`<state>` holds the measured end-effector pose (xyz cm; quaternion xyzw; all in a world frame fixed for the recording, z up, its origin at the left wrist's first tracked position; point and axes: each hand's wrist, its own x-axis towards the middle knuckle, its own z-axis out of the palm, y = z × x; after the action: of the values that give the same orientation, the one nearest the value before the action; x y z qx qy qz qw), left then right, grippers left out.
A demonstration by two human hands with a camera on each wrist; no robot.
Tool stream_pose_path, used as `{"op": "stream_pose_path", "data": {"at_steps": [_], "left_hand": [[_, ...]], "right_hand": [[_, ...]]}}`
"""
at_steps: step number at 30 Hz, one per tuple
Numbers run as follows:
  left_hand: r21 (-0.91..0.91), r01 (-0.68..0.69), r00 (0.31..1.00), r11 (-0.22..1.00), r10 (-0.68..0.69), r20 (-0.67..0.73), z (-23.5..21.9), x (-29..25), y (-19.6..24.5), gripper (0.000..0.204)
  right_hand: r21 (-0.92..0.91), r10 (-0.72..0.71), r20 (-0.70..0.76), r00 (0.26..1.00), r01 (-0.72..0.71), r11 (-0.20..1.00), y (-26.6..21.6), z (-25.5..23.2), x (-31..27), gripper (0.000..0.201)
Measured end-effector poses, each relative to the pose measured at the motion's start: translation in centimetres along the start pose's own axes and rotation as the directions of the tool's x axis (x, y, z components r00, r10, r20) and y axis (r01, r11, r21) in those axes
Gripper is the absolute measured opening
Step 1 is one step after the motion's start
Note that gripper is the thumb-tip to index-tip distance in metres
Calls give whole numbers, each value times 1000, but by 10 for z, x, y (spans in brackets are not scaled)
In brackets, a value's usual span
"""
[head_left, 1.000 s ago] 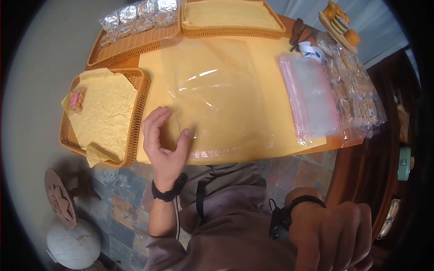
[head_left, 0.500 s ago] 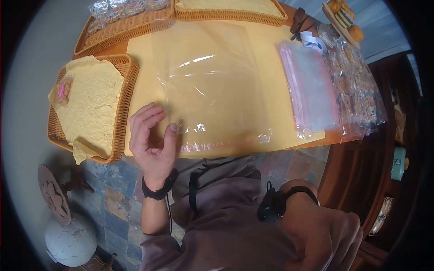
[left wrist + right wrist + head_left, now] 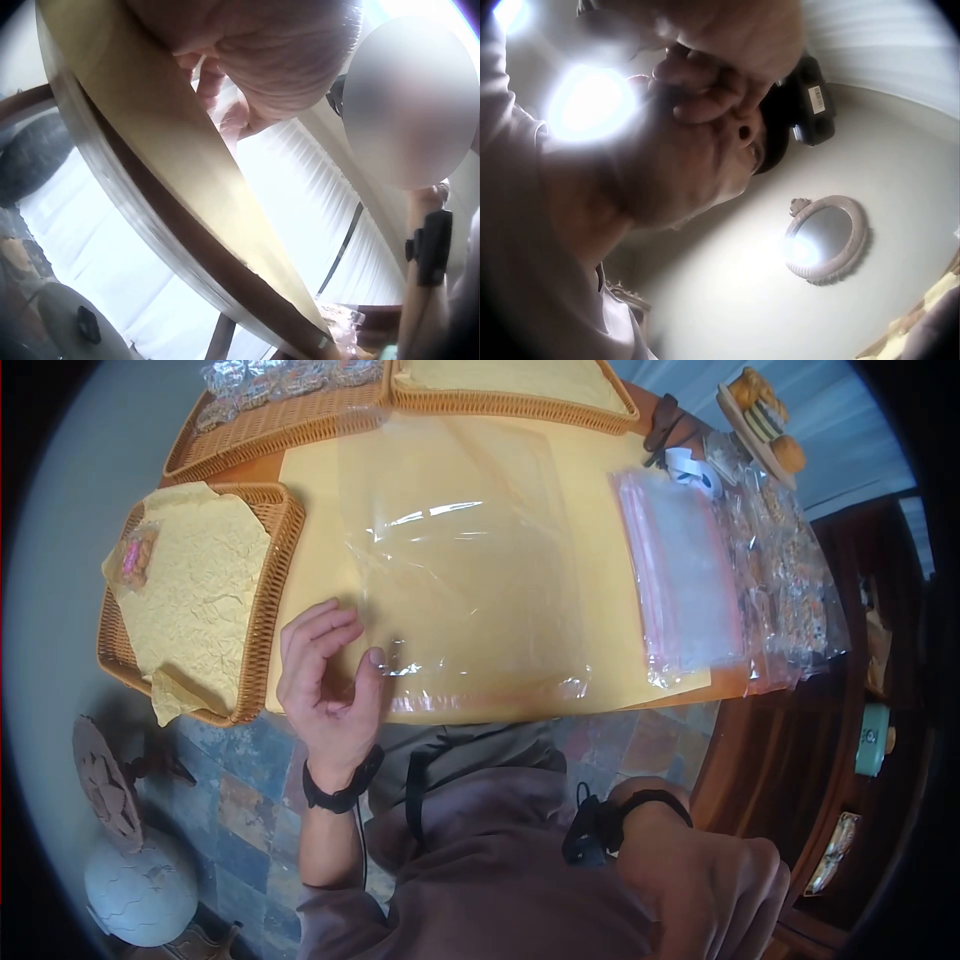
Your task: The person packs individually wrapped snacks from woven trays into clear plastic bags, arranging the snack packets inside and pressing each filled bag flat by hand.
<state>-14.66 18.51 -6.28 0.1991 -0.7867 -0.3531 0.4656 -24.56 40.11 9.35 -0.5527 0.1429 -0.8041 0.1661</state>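
A large clear plastic bag (image 3: 470, 580) lies flat on yellow paper (image 3: 310, 510), with creases and bright reflections along its near edge. By the bag's near left corner rests my left hand (image 3: 327, 680), palm side up, its fingers loosely bent and thumb apart. Nothing is held in it. Close to the camera at lower right, my right hand (image 3: 705, 880) is raised off the table, its back toward me. In the right wrist view, curled fingers (image 3: 705, 90) overlap the person's lower face, and no object shows in them.
A wicker basket (image 3: 262, 630) at left holds crumpled paper and a small snack pack (image 3: 135, 557). Two more baskets stand along the back, one holding silvery packs (image 3: 290, 385). At right lie a stack of pink-edged clear bags (image 3: 680, 575) and wrapped snacks (image 3: 795, 580).
The head view has shifted, so the table and baskets sit further left and, on balance, higher. My left hand stays beside the bag's corner. The right hand remains raised, fingers bent.
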Motion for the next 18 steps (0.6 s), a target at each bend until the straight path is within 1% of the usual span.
{"op": "stream_pose_path", "data": {"at_steps": [1, 2, 3, 4, 5, 7, 8, 10, 11, 13, 14, 15, 16, 17, 18], "left_hand": [[12, -3, 1000, 1000, 3, 4, 0, 0, 0, 24], [26, -2, 1000, 1000, 1, 13, -1, -1, 2, 24], [22, 9, 1000, 1000, -9, 11, -1, 0, 4, 25], [20, 13, 1000, 1000, -13, 10, -1, 0, 3, 25], [17, 6, 1000, 1000, -7, 9, -1, -1, 1, 25], [13, 8, 1000, 1000, -9, 13, -1, -3, 0, 25], [19, 11, 1000, 1000, -12, 12, -1, -2, 1, 25], [26, 15, 1000, 1000, -16, 12, -2, -3, 1, 25], [10, 19, 999, 1000, -19, 30, -3, -3, 0, 23], [-7, 12, 999, 1000, -12, 34, -3, -2, -2, 21], [-5, 1, 1000, 1000, -1, 20, -2, -2, -2, 22], [-5, -6, 1000, 1000, 6, 10, -1, -3, -2, 24], [-6, -6, 1000, 1000, 6, 8, 0, -2, -3, 24], [5, -7, 1000, 1000, 7, 8, -1, -1, -3, 23], [19, -4, 1000, 1000, 4, 10, -2, -3, -2, 23]], "right_hand": [[17, -24, -85, 996, 26, 1000, 1, 3, -1, 55], [13, -13, -88, 996, 15, 1000, -1, -2, 2, 55], [93, 54, 41, 998, -57, 994, -3, -12, 7, 55], [163, 103, 179, 978, -133, 978, -4, -19, 10, 55], [162, 108, 179, 978, -138, 977, -2, -17, 9, 55], [100, -24, 59, 998, 18, 995, 5, -9, 4, 55], [100, -22, 56, 998, 17, 995, 6, -7, 0, 55], [-78, -130, 21, 991, 131, 988, 6, -3, -8, 55], [-78, -131, 22, 991, 132, 988, 6, -1, -7, 55], [-15, -72, -63, 995, 71, 997, 8, 0, -3, 55], [-15, -74, -55, 996, 74, 997, 6, -6, 2, 55], [71, 37, 50, 998, -41, 997, 2, -16, 10, 56], [146, 137, 163, 977, -161, 976, 0, -22, 14, 56], [148, 138, 162, 977, -162, 976, 2, -19, 12, 56], [89, 84, 95, 992, -93, 992, 5, -13, 8, 55]]}}
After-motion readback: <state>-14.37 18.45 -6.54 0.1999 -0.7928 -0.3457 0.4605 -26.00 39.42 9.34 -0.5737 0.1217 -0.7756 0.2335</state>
